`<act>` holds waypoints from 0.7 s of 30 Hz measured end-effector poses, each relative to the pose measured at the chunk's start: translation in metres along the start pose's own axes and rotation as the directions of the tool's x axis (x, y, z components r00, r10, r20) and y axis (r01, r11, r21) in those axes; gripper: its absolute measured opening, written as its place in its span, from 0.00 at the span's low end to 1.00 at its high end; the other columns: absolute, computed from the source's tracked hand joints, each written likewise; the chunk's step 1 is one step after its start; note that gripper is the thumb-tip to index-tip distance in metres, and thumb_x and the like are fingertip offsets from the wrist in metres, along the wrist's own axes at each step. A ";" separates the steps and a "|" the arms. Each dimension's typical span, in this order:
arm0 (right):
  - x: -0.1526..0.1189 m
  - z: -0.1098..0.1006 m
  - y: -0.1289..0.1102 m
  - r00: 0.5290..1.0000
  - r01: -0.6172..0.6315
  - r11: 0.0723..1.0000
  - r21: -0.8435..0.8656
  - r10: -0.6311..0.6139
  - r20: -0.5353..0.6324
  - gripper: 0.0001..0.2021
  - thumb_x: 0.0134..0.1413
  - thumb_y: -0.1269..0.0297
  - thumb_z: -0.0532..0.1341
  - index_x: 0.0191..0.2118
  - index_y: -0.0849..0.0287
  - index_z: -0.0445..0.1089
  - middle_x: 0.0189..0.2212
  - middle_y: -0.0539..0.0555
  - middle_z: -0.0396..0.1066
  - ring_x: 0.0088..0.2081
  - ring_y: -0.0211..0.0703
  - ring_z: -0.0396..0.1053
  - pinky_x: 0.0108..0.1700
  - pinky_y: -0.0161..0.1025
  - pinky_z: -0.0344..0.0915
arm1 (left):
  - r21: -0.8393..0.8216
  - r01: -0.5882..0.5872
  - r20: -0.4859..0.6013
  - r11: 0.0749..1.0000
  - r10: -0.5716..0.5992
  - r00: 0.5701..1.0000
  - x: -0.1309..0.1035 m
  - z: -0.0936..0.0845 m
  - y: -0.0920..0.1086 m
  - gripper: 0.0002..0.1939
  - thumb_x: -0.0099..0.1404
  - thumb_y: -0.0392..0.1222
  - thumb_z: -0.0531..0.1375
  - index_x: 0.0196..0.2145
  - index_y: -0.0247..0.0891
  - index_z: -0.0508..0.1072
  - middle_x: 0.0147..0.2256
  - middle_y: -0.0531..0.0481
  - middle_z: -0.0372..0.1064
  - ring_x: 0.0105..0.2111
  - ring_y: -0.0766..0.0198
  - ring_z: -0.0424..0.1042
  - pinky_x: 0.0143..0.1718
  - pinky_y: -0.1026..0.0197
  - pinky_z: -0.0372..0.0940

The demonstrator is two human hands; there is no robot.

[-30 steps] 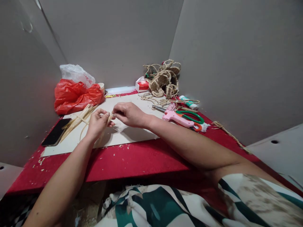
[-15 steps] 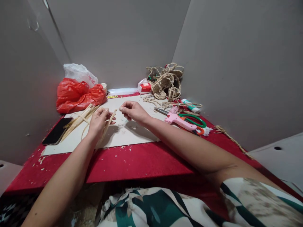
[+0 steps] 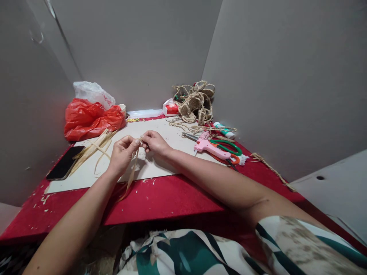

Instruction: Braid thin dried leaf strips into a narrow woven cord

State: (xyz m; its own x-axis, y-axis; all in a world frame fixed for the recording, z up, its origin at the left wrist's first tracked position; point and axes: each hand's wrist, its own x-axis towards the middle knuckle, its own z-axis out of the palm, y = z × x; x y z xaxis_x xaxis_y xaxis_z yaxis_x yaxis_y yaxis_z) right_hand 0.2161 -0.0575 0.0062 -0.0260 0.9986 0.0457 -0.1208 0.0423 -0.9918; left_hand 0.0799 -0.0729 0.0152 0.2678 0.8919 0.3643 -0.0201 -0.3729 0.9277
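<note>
Over the off-white flat board, left hand gripped a narrow pale-tan dried-fibre strip between thumb and fingers. Right hand pinched the strip's upper end, fingertips right beside the left's. Detail at the pinch too small to read. Strip's tail ran down past the board's front edge, over the red cloth-covered surface, near the left forearm. Couldn't tell if the tip touched down.

Risks, my read:
- Slip: both grips looked fingertip-only on little material, so a loose pinch could have dropped the end.
- Split: dry fibre would likely have torn lengthwise under a hard pull or sharp twist.
- Snag: tail hung free; left forearm shifting inward could have trapped and yanked it.
- Knock: right forearm lay just beside the pink plastic glue gun; a dropped elbow could have shoved it. Hot or cold, no way to tell.
- Drag: loose flat tan strips overlapped the black flat phone; a careless left-hand sweep could have scattered them.
</note>
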 end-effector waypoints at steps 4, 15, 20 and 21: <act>0.003 -0.003 0.005 0.970 0.218 0.938 -0.268 -0.239 -0.047 0.09 0.55 0.71 0.55 0.26 0.57 0.56 0.15 0.42 0.58 0.18 0.32 0.56 0.23 0.31 0.54 | 0.003 -0.011 -0.064 1.000 0.012 0.998 0.000 -0.001 0.000 0.13 0.55 0.48 0.65 0.22 0.37 0.70 0.22 0.54 0.66 0.23 0.70 0.61 0.28 0.65 0.57; 0.009 0.000 0.003 0.954 0.237 0.929 -0.285 -0.278 -0.111 0.09 0.52 0.70 0.58 0.24 0.58 0.57 0.16 0.43 0.58 0.19 0.32 0.57 0.23 0.31 0.53 | -0.070 -0.024 -0.172 0.997 0.012 0.985 0.000 0.000 0.006 0.14 0.54 0.47 0.64 0.22 0.37 0.66 0.24 0.53 0.67 0.24 0.71 0.65 0.31 0.66 0.62; 0.001 -0.003 -0.010 0.956 0.289 0.955 -0.060 -0.291 -0.028 0.09 0.53 0.69 0.58 0.25 0.58 0.58 0.14 0.42 0.59 0.14 0.29 0.54 0.17 0.30 0.52 | -0.236 0.065 -0.349 0.970 -0.147 0.925 0.011 -0.014 0.004 0.17 0.55 0.54 0.62 0.30 0.39 0.62 0.33 0.53 0.71 0.21 0.73 0.67 0.21 0.68 0.61; -0.001 -0.003 -0.012 0.954 0.298 0.954 -0.035 -0.299 -0.005 0.09 0.53 0.69 0.58 0.25 0.58 0.58 0.13 0.42 0.59 0.13 0.29 0.54 0.16 0.29 0.51 | -0.239 0.104 -0.344 0.965 -0.185 0.921 0.013 -0.016 0.002 0.18 0.56 0.56 0.61 0.33 0.40 0.63 0.35 0.52 0.72 0.21 0.72 0.68 0.20 0.68 0.61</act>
State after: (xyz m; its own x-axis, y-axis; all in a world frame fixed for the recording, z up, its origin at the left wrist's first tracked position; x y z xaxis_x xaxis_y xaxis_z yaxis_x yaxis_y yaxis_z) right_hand 0.2205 -0.0588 0.0174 0.0167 0.9406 0.3391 -0.0884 0.3392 -0.9366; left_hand 0.0676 -0.0580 0.0230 -0.0807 0.9780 0.1924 -0.2215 -0.2058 0.9532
